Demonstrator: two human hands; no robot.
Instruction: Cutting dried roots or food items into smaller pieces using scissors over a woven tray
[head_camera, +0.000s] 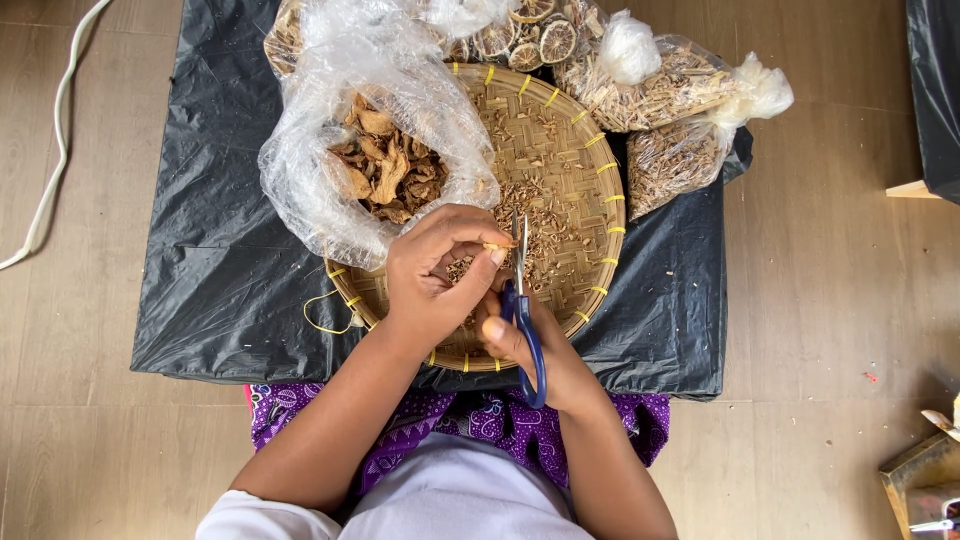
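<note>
My left hand (435, 275) pinches a small pale dried stick (497, 246) over a round woven bamboo tray (590, 190). My right hand (530, 350) grips blue-handled scissors (524, 310), their blades pointing up right beside the stick's tip. Cut brown bits (530, 215) lie scattered on the tray. An open clear plastic bag of dried brown root slices (385, 170) rests on the tray's left side, just above my left hand.
Black plastic sheeting (210, 250) covers the floor under the tray. Clear bags of dried herbs (670, 90) and dried citrus slices (530, 40) sit at the top right. A white cable (55, 130) runs at the left. A small box (925, 480) sits bottom right.
</note>
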